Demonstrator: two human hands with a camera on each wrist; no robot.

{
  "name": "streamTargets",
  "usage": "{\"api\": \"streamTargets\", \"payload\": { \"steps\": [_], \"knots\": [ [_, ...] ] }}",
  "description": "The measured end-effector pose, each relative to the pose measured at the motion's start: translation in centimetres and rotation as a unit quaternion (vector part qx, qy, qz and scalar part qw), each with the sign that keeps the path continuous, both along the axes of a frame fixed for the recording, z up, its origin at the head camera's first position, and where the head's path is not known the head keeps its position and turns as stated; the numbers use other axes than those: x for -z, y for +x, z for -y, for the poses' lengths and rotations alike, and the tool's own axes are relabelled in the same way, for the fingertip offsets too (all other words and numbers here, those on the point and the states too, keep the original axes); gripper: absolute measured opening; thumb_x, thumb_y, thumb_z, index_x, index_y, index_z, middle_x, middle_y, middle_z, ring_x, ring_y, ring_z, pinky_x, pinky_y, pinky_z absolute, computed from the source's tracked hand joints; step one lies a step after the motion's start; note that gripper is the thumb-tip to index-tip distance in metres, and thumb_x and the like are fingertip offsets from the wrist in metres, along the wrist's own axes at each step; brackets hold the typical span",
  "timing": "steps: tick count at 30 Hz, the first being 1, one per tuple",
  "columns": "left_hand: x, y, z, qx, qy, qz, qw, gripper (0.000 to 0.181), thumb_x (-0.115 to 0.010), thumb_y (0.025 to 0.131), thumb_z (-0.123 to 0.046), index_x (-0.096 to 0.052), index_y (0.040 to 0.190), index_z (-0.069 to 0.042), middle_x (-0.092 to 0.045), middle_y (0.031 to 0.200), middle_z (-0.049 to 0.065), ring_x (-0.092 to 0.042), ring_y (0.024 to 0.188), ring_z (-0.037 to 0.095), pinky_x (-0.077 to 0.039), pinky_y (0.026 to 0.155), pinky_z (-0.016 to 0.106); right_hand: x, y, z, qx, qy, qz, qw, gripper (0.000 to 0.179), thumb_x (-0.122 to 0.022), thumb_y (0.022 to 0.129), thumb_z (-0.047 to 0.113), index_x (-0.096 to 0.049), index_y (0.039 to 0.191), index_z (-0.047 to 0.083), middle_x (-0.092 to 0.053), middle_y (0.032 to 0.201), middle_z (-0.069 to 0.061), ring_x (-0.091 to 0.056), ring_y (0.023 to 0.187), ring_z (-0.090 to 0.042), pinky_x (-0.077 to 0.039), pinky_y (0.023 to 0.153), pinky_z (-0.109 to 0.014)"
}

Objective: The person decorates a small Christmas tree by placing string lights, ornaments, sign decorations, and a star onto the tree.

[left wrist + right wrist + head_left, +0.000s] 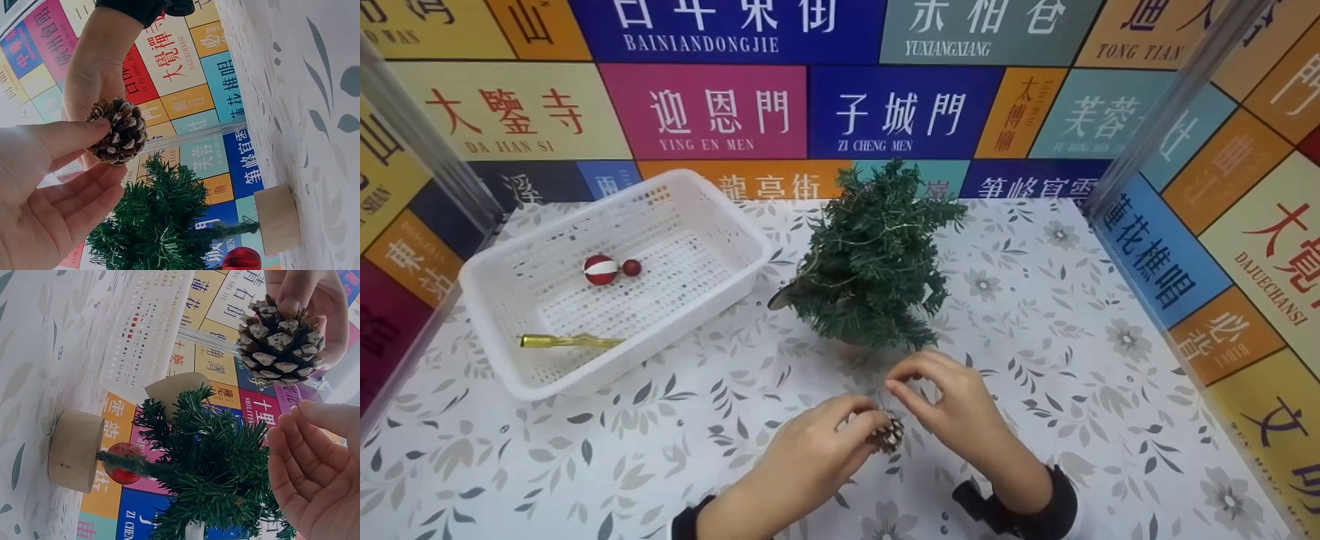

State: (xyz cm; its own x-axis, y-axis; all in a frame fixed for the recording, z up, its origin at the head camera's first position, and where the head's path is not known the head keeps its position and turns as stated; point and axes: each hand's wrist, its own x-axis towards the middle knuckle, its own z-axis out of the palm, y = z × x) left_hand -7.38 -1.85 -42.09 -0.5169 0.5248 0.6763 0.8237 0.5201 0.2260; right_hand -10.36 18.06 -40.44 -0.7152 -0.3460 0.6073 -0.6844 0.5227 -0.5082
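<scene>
A brown pine cone with whitish scale tips is pinched between the thumb and fingers of my left hand. It hangs over the table in front of a small artificial Christmas tree. Just above the cone, my right hand has its thumb and forefinger tips pressed together, at a barely visible thin string. The right wrist view shows those fingertips right beside the pine cone. The tree stands on a round wooden base, and a red ball ornament hangs low by its trunk.
To the left is a white perforated basket. Inside lie a red-and-white ball, a small red ball and a gold stick-like piece. A tan flat ornament sticks out from the tree. Panels with lettering enclose the table.
</scene>
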Motion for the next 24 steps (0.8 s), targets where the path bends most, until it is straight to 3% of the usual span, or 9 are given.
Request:
{"api": "streamTargets", "payload": {
  "steps": [9,18,24],
  "knots": [
    [0.19,-0.33,0.00,0.002,0.004,-0.001,1.0000,0.020,-0.075,0.084,-0.015,-0.066,0.103,-0.015,-0.063,0.102,-0.001,-0.064,0.085,0.010,-0.055,0.077,0.019,-0.07,0.11,0.17,-0.004,-0.009,-0.013,0.9999,0.015,-0.076,0.078,0.002,-0.070,0.088,0.012,-0.069,0.086,0.004,-0.064,0.078,-0.011,-0.050,0.075,-0.012],
    [0.54,-0.73,-0.03,-0.008,0.002,0.004,1.0000,0.022,-0.075,0.083,-0.013,-0.066,0.103,-0.014,-0.063,0.105,0.002,-0.065,0.084,0.013,-0.056,0.076,0.024,0.13,-0.03,0.28,0.003,-0.014,-0.015,0.9998,0.017,-0.076,0.077,0.001,-0.069,0.088,0.011,-0.069,0.086,0.003,-0.064,0.078,-0.011,-0.050,0.077,-0.012],
    [0.89,-0.83,0.11,-0.014,-0.019,0.018,0.9996,0.030,-0.079,0.077,-0.015,-0.066,0.104,-0.015,-0.063,0.113,0.003,-0.066,0.096,0.016,-0.056,0.083,0.026,0.23,-0.14,0.21,0.014,-0.004,-0.004,0.9999,0.017,-0.076,0.078,0.001,-0.069,0.088,0.012,-0.068,0.086,0.004,-0.063,0.078,-0.010,-0.051,0.073,-0.015]
  ]
}}
